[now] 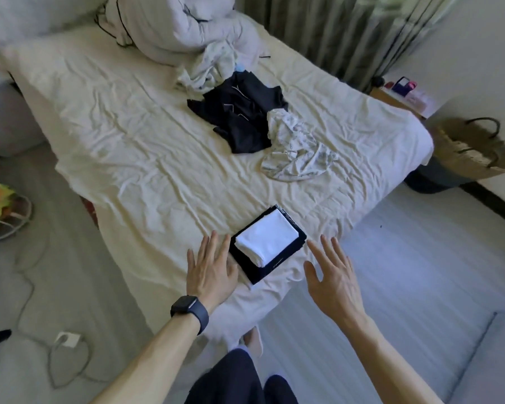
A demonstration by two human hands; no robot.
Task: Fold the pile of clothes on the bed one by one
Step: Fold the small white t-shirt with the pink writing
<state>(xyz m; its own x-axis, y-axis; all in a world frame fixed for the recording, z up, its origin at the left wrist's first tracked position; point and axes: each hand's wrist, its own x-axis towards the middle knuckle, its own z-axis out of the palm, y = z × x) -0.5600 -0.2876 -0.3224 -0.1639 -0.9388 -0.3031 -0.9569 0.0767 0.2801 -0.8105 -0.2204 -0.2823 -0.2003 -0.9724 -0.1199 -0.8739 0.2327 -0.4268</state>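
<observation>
Both hands, left (210,269) and right (333,279), spread open, flanking folded stack (267,243) near bed (129,135) corner edge.

Folded stack (267,244) near bed (129,141) edge, unfolded pile (245,118) behind.

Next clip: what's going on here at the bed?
A person stands at a corner of the bed with both hands open. The left hand and right hand flank a neat stack: a folded white garment on a folded dark garment. Neither hand holds anything. Farther up the bed, a crumpled dark garment, a patterned pale garment and another pale piece lie unfolded.
</observation>
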